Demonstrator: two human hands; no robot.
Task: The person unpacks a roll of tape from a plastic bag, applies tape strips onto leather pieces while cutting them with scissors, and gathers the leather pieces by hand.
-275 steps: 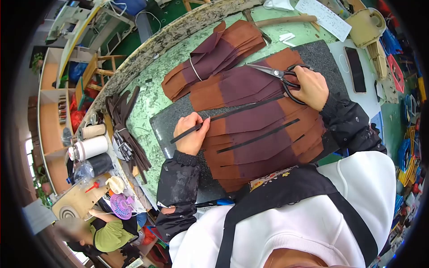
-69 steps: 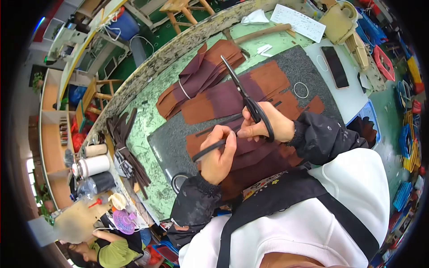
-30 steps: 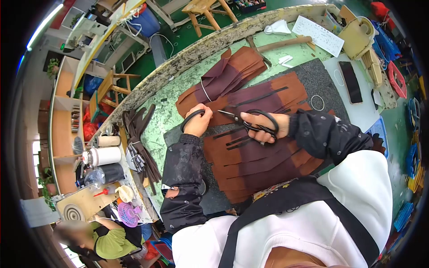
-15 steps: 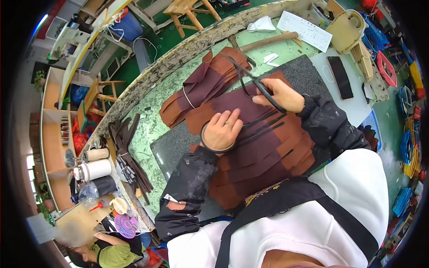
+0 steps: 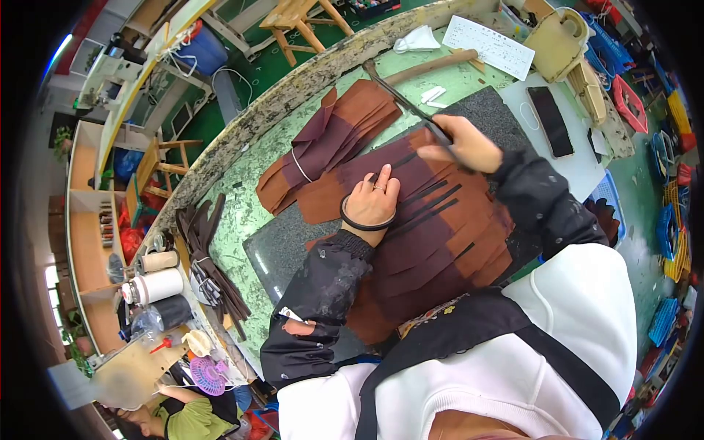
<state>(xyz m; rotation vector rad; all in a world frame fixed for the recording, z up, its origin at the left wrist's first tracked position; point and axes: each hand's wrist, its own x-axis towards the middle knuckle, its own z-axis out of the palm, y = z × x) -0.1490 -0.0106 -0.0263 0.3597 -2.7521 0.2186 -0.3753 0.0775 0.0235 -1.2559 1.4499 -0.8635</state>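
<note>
Head view shows me the left hand [image 5: 370,205] laid palm down on the spread brown-and-purple pieces [image 5: 403,253], fingers reaching towards one o'clock and gripping nothing. A black ring [image 5: 369,226] circles its wrist end. At two o'clock from it, the right hand [image 5: 473,145] grips the scissors [image 5: 431,125], blades pointing to eleven o'clock; blur keeps me from telling whether the blades are apart.

Black strips [image 5: 440,194] lie across the pieces at three o'clock from the left hand. The pieces overlap on a dark slab [image 5: 282,253] on the green tabletop [image 5: 236,209]. At eleven o'clock is a bundle [image 5: 341,139] tied with a white band [image 5: 299,165], and farther off at two, a phone [image 5: 550,121].

I judge the step in hand to be steadying the pieces and strips. Moving the scissors from here calls for keeping the blades clear of the fingers, with the layers held flat.
</note>
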